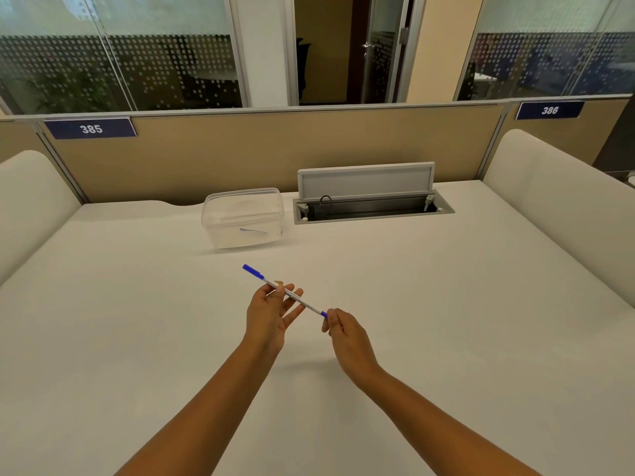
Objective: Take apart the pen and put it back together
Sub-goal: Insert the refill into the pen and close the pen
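Pen [288,293] axis: slanted, capped end far-left, blue end near-right.
Left hand [269,316]: fingers pinched on barrel.
Right hand [345,334]: fingers closed on blue end.

A white desk [137,338] carries a clear plastic box [243,218] standing near its back edge. Just right of the box, an open cable tray [372,209] is set into the desk, its grey lid [366,182] tilted up behind it.
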